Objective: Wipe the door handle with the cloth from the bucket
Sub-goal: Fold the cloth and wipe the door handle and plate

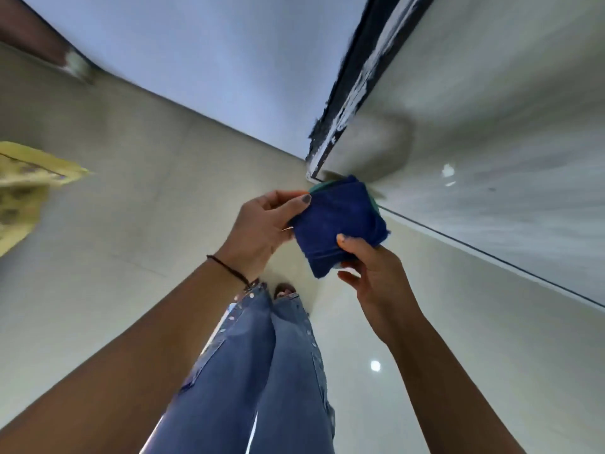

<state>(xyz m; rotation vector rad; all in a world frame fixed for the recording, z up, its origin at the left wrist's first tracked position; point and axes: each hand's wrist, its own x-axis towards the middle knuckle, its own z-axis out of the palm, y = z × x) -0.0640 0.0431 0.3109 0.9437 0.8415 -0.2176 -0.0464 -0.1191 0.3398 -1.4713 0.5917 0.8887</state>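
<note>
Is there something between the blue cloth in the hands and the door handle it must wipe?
That cannot be told from this view: no door handle shows in the picture. The blue cloth is folded and held by both the left hand and the right hand, above the pale floor. Nothing touches the cloth except the hands.

Dark blue cloth (340, 224), folded into a thick square, teal layer showing at its far edge, held above the floor

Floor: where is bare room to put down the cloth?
The floor is bare right of the jeans, up to the wall base. Left of the jeans it is bare too, toward the yellow fabric. Both hands hold the cloth.
</note>
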